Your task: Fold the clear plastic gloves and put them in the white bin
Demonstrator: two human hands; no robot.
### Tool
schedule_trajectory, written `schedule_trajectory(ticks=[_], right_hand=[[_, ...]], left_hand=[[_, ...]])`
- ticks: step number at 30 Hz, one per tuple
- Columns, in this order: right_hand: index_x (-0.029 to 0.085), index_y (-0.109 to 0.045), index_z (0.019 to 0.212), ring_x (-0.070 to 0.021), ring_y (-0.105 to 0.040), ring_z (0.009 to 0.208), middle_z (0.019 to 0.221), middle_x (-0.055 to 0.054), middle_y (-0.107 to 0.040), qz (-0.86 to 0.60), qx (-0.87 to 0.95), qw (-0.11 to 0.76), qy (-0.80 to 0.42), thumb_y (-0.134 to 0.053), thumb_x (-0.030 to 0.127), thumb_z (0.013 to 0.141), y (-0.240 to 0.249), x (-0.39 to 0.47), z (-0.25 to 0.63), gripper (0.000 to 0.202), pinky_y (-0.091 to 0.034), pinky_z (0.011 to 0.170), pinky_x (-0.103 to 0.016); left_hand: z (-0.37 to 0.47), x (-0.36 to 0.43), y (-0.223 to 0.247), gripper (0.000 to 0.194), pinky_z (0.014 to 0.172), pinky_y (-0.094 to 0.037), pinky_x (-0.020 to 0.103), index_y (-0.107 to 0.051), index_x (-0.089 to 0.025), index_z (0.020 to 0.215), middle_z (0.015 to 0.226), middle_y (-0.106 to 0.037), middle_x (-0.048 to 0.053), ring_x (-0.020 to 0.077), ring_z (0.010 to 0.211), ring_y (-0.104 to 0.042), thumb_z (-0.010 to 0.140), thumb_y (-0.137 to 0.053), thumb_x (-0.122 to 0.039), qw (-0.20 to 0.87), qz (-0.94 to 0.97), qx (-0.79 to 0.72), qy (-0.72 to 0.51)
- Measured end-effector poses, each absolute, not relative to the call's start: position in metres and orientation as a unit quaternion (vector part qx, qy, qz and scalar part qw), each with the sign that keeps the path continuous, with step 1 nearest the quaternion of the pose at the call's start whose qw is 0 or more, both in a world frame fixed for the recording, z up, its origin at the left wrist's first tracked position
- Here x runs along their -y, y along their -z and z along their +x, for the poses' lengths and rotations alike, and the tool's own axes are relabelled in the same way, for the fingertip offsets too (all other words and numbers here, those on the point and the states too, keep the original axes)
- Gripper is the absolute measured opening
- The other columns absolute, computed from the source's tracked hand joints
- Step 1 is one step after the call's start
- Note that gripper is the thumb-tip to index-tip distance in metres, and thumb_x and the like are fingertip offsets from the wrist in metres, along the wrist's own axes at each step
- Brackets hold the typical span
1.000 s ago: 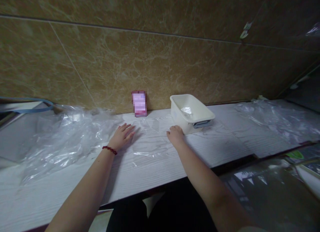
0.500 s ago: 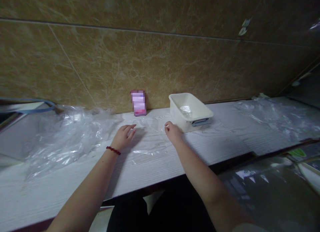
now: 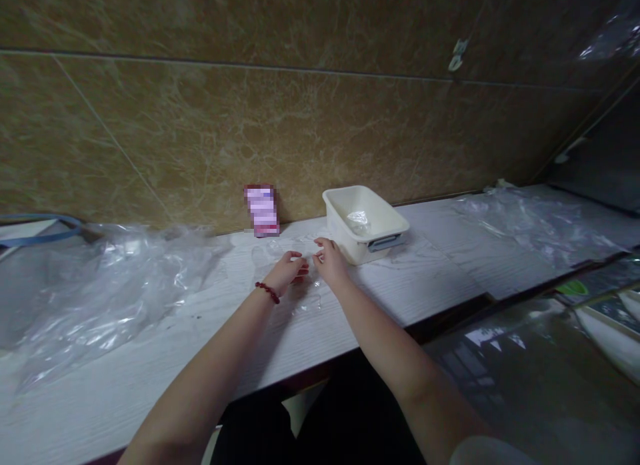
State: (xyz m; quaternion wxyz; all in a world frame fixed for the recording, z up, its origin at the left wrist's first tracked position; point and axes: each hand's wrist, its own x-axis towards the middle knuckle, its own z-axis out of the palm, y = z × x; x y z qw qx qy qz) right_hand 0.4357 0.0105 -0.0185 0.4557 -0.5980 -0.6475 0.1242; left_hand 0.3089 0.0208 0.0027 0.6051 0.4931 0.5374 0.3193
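A thin sheet of clear plastic film (image 3: 306, 306) lies wrinkled on the white table, beneath and around both hands. My left hand (image 3: 290, 271), with a red bead bracelet at the wrist, hovers over the film with loosely bent fingers apart. Close beside it, my right hand (image 3: 331, 263) pinches what looks like an edge of the film. The film is so transparent that its outline is hard to follow. Just right of my right hand stands a white plastic bin (image 3: 367, 218) with a grey handle, a small clear plastic piece (image 3: 359, 219) inside it.
A phone (image 3: 263, 210) leans against the brown tiled wall. Crumpled clear plastic (image 3: 125, 271) covers the table's left side, and more plastic bags (image 3: 530, 221) lie at the far right. The white table's front edge (image 3: 320, 366) runs just before my legs.
My left hand has moved right, close to my right hand, and the film between them has bunched up. The view has shifted slightly to the right.
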Motion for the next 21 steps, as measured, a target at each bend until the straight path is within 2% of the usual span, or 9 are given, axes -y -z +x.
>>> schedule_trajectory(ticks=[4, 7, 13, 18, 21], right_hand=[[0.019, -0.043, 0.105, -0.0062, -0.052, 0.069, 0.104, -0.005, -0.042, -0.553, 0.667, 0.474, -0.157, -0.044, 0.001, 0.066, 0.018, -0.009, 0.434, 0.044, -0.047, 0.072, -0.023], [0.021, -0.043, 0.106, -0.0053, -0.051, 0.069, 0.108, -0.005, -0.039, -0.523, 0.685, 0.477, -0.173, -0.041, -0.002, 0.063, 0.022, -0.009, 0.434, 0.049, -0.048, 0.072, -0.023], [0.021, -0.044, 0.106, -0.0068, -0.051, 0.08, 0.111, -0.005, -0.035, -0.483, 0.703, 0.487, -0.189, -0.041, -0.005, 0.06, 0.026, -0.01, 0.433, 0.053, -0.049, 0.069, -0.021], [0.023, -0.043, 0.108, -0.0085, -0.051, 0.086, 0.113, -0.005, -0.032, -0.482, 0.706, 0.479, -0.198, -0.043, -0.004, 0.06, 0.027, -0.01, 0.433, 0.055, -0.05, 0.068, -0.021], [0.022, -0.044, 0.108, -0.0092, -0.05, 0.088, 0.114, -0.005, -0.032, -0.473, 0.713, 0.477, -0.202, -0.043, -0.003, 0.061, 0.027, -0.009, 0.432, 0.054, -0.049, 0.069, -0.021]], left_hand=[[0.316, -0.023, -0.006, 0.022, 0.061, -0.044, 0.028, -0.042, -0.018, 0.087, 0.083, -0.058, 0.006, 0.0139, 0.067, -0.058, 0.073, -0.049, -0.034, 0.636, 0.468, -0.525, -0.317], [0.317, -0.026, -0.006, 0.024, 0.061, -0.044, 0.029, -0.042, -0.019, 0.088, 0.078, -0.058, 0.005, 0.0142, 0.063, -0.057, 0.072, -0.05, -0.035, 0.666, 0.441, -0.51, -0.32], [0.316, -0.032, 0.001, 0.022, 0.062, -0.044, 0.028, -0.045, -0.02, 0.092, 0.072, -0.059, 0.003, 0.0136, 0.062, -0.058, 0.074, -0.047, -0.031, 0.697, 0.424, -0.484, -0.318], [0.313, -0.036, 0.006, 0.019, 0.059, -0.045, 0.026, -0.049, -0.017, 0.087, 0.066, -0.058, 0.003, 0.0129, 0.058, -0.057, 0.076, -0.043, -0.031, 0.702, 0.428, -0.48, -0.306], [0.314, -0.037, 0.008, 0.015, 0.057, -0.045, 0.024, -0.05, -0.018, 0.085, 0.063, -0.057, 0.001, 0.0115, 0.056, -0.056, 0.074, -0.047, -0.029, 0.684, 0.442, -0.48, -0.327]])
